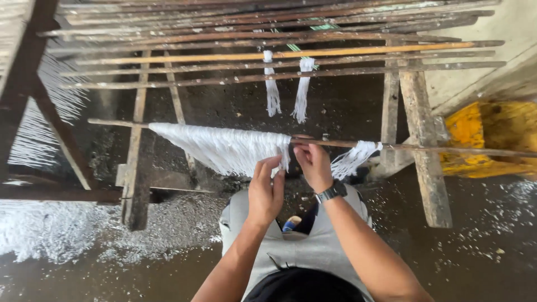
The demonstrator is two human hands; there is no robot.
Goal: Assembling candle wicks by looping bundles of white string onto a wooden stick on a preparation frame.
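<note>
Head view: a person seated low looks down over grey trousers at a rough wooden drying rack point(417, 140).
Left hand point(265, 190): raised, fingers curled loosely, the fingertips point(272, 162) pinching the lower edge of the curtain of fine white strands point(224, 146).
Right hand point(313, 163): fingers closed in a pinch at the thin brown wooden stick point(425, 148), right where the curtain ends; whether it grips stick or strand cannot be told.
Where the strands are: draped over the thin stick, which lies across the rack just in front of both hands; a smaller white bunch point(352, 158) hangs to the right of the right hand.
Wrist: a dark wristwatch point(331, 192) on the right arm.
Above: more bare sticks laid side by side, two short white hanks point(286, 89) hanging from them.
Materials: the strands look soft, limp and fringed; the rack timber is weathered, stained and crusted.
Floor: dark wet floor point(475, 263) littered with white scraps point(50, 229); a yellow container point(481, 140) at the right.
Risk: the strands look fragile, so a hard pull could probably tear or tangle them.
Risk: the stick merely rests on the rack; a sideways nudge could roll it off, dropping the curtain onto the dirty floor.
</note>
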